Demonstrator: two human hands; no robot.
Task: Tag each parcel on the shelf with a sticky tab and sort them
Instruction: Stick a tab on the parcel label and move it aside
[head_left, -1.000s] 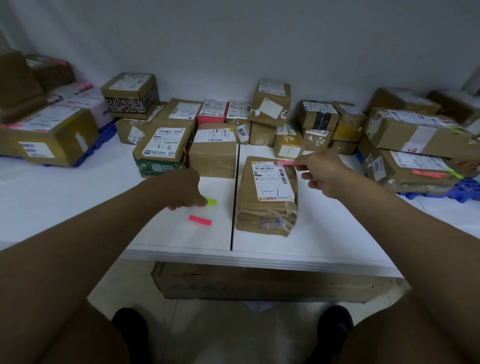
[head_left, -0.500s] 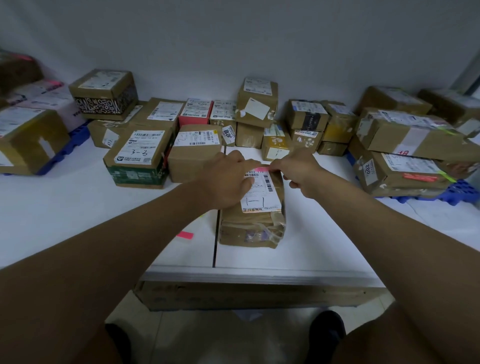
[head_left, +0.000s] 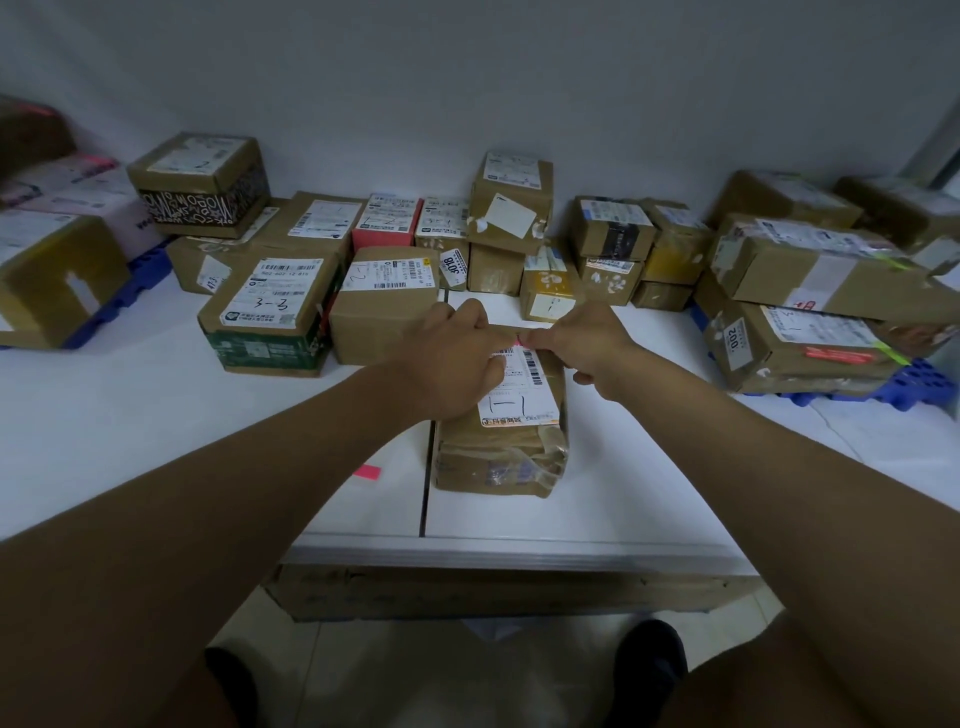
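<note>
Brown parcel (head_left: 501, 441) — long axis toward the wall — under both hands.

A person's left hand (head_left: 457, 364) has left the shelf (head_left: 156, 415) beside the loose pink tab (head_left: 368, 472) and now lies on the parcel (head_left: 501, 415), its fingertips meeting the right hand (head_left: 582, 343) over a pink tab (head_left: 518, 340) at the far edge.

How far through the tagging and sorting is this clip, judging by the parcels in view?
Done: two brown cardboard boxes stacked at the right already carry pink and green tabs. In hand: the left hand and right hand press a pink sticky tab onto the taped brown parcel marked 1-1. Left: the boxes along the back wall, such as the green-sided box marked 3-3, show no tab; a spare pink tab lies nearby.
</note>
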